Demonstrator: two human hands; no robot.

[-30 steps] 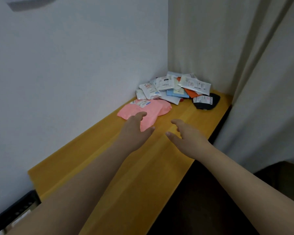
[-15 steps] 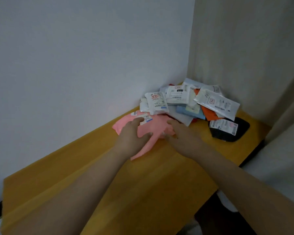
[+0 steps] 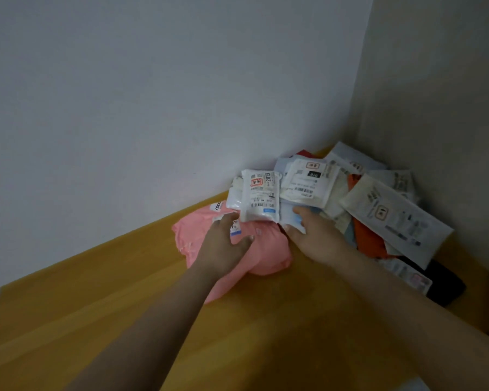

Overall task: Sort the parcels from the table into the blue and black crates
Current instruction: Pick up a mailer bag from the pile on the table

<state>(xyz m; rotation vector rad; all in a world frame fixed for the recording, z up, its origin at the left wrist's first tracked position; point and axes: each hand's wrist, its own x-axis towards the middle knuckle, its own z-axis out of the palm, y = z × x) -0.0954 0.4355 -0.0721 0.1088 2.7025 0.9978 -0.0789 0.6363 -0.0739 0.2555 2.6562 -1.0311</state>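
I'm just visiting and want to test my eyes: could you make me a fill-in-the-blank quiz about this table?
1. The left hand rests on a soft parcel coloured ____.
2. The parcels are heaped in the ____ where two walls meet.
3. The table top is coloured ____.
4. The right hand touches a parcel at the pile's ____ edge.

Missing words: pink; corner; yellow; near

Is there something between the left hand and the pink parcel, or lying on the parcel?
Nothing lies between them: the left hand already rests on the pink parcel. A white labelled parcel overlaps the pink one's far edge, beside the right hand.
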